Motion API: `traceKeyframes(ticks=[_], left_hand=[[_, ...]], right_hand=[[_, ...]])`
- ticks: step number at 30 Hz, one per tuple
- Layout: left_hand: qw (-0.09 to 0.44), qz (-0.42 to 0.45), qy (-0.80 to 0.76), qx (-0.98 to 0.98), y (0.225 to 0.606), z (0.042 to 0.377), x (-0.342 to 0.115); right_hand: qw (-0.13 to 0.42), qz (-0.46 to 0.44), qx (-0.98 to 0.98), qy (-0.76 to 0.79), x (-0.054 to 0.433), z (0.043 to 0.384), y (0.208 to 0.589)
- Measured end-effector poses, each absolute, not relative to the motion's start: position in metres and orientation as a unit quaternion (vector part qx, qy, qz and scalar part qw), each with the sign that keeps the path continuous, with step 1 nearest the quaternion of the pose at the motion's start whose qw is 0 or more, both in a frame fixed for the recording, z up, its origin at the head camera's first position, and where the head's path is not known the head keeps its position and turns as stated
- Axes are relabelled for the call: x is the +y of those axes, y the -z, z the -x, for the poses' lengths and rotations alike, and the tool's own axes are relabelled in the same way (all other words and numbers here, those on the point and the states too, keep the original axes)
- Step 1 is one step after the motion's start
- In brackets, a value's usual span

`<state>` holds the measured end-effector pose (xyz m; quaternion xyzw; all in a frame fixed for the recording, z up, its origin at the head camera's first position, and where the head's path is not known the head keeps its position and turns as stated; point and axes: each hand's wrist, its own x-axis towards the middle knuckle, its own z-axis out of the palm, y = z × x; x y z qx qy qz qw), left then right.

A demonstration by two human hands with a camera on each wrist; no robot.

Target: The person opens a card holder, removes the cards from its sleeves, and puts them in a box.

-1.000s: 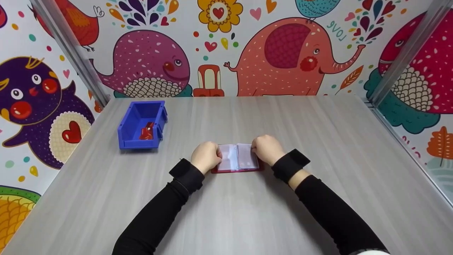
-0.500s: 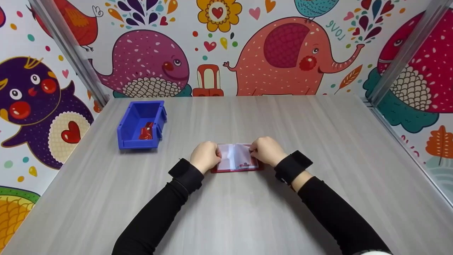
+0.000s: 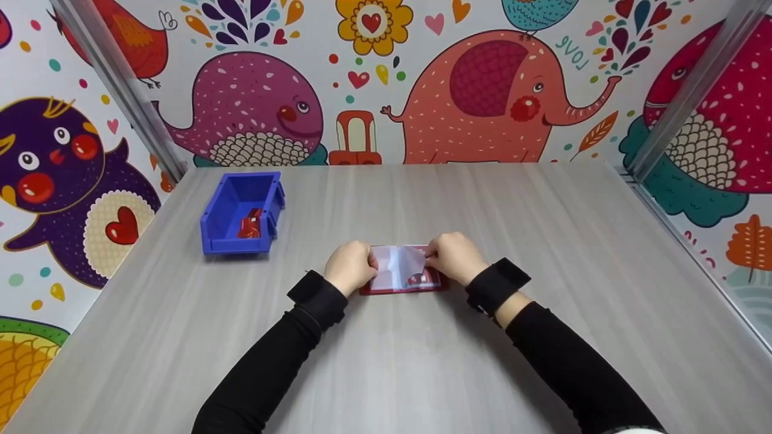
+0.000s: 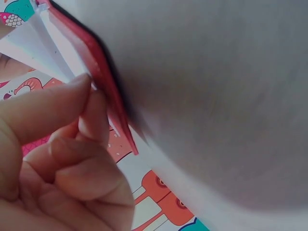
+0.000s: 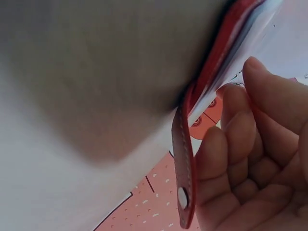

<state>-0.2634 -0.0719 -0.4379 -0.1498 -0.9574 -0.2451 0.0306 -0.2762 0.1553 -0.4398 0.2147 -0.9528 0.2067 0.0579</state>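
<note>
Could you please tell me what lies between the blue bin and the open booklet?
In the head view, a bare stretch of table lies beside the blue bin, then the left hand, which grips the booklet.

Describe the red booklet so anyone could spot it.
On the grey table, find the blue bin, then look right and slightly nearer. The red booklet has a snap strap and, unlike the bin's red contents, pale pages spread open.

Left hand pinches left edge of red booklet, thumb against index, other fingers curled. Right hand pinches at its right side, remaining fingers curled. Left forearm and right forearm, black-sleeved, angle in from booklet's near side.
</note>
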Motion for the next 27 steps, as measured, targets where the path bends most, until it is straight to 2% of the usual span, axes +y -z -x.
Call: traceKeyframes(ticks=[27], left_hand=[[0.029,0.149,0.258,-0.954,0.438,0.263,-0.072]], right_hand=[[0.085,-0.221,-0.951,-0.199,0.144,0.275,0.438]])
